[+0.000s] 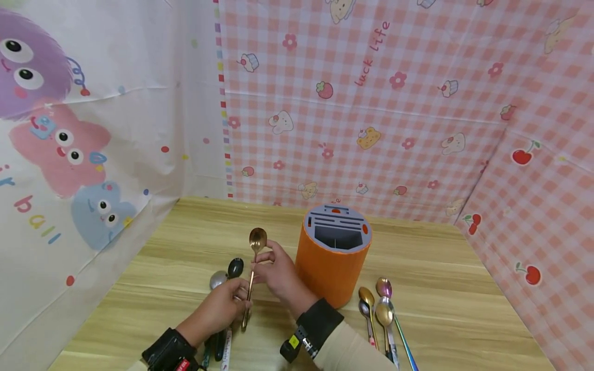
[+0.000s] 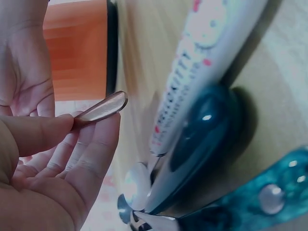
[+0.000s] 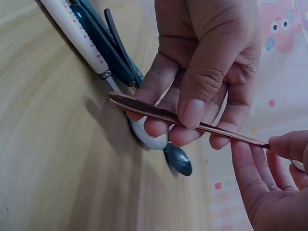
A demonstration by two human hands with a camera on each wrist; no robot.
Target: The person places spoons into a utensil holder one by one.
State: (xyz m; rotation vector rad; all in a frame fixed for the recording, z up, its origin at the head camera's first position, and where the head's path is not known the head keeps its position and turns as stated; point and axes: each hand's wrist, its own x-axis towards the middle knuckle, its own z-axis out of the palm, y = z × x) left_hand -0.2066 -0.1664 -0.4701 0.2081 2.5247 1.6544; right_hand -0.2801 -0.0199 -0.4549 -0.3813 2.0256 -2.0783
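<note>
A copper-coloured spoon [image 1: 251, 278] is held between both hands above the table, bowl end up and away in the head view. My left hand [image 1: 221, 305] pinches the lower handle between thumb and fingers. Near the bowl, my right hand [image 1: 278, 270] grips the neck with thumb and fingertips. The handle end [image 2: 102, 109] sticks out past the left thumb in the left wrist view. Below the left hand lie several spoons: one with a white patterned handle [image 3: 79, 38], one with a dark green handle [image 2: 197, 144] and one with a marbled teal handle [image 2: 260, 192].
An orange cylindrical utensil holder [image 1: 330, 268] with a grey slotted top [image 1: 337, 226] stands right of the hands. Several spoons, one with a gold bowl [image 1: 384, 312] and one with a rainbow handle [image 1: 405, 340], lie to its right. Patterned cloth walls [image 1: 371, 108] bound the wooden table [image 1: 445, 288].
</note>
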